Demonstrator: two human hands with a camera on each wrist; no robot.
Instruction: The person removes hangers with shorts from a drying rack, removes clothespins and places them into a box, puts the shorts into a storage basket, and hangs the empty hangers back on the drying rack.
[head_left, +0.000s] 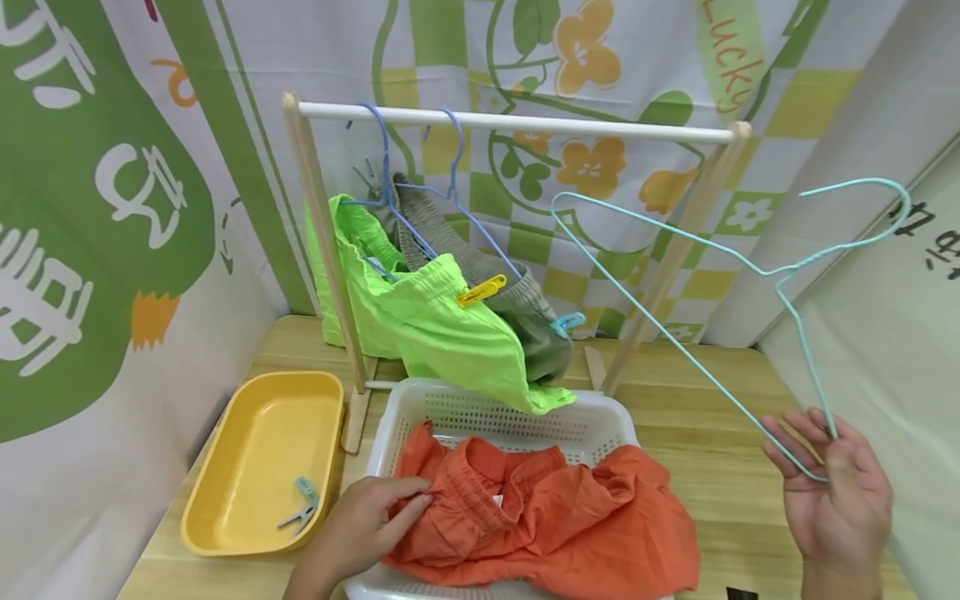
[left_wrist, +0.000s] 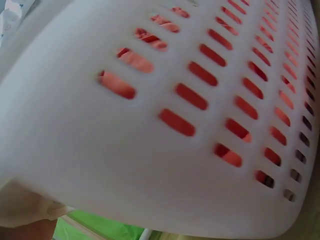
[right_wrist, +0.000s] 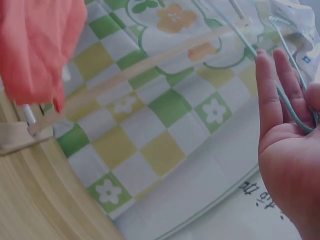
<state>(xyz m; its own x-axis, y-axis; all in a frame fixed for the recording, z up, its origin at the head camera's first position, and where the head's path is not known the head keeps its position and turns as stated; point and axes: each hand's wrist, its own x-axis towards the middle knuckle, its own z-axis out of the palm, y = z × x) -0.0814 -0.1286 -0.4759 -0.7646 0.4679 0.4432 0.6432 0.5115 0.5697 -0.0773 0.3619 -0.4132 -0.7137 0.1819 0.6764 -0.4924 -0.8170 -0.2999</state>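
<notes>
Right hand (head_left: 843,492) has the turquoise thin-wire clothes hanger (head_left: 795,267) gripped at one lower corner, thumb against fingers; hanger is up in the air, tilted, hook at upper right, far corner reaching across the right post of the rack in the head view. Left hand (head_left: 363,521) pinches the left edge of the orange-red cloth garment with gathered elastic waistband (head_left: 622,533), thumb and index together at the fabric; left wrist cam sees mostly basket wall, so that pinch is read from the head view alone and could be looser than it looks. Garment lies bunched in the white perforated plastic basket (head_left: 480,421), waistband toward the left hand, right part spilling over the rim. Behind the basket: rack with white top bar and pale wooden posts (head_left: 525,123), carrying two blue wire hangers. Front one holds the neon-green cloth garment (head_left: 450,325), yellow plastic clip (head_left: 482,291) on its waistband, hem down at the basket's back rim. The other holds the grey cloth garment (head_left: 540,354), light-blue plastic clip (head_left: 567,323) at its right side. Left of the basket sits the yellow rectangular plastic tray (head_left: 258,450); inside, at the near right corner, a teal clip (head_left: 305,486) and a grey clip (head_left: 300,521). All on the light wood-grain table (head_left: 727,467).
</notes>
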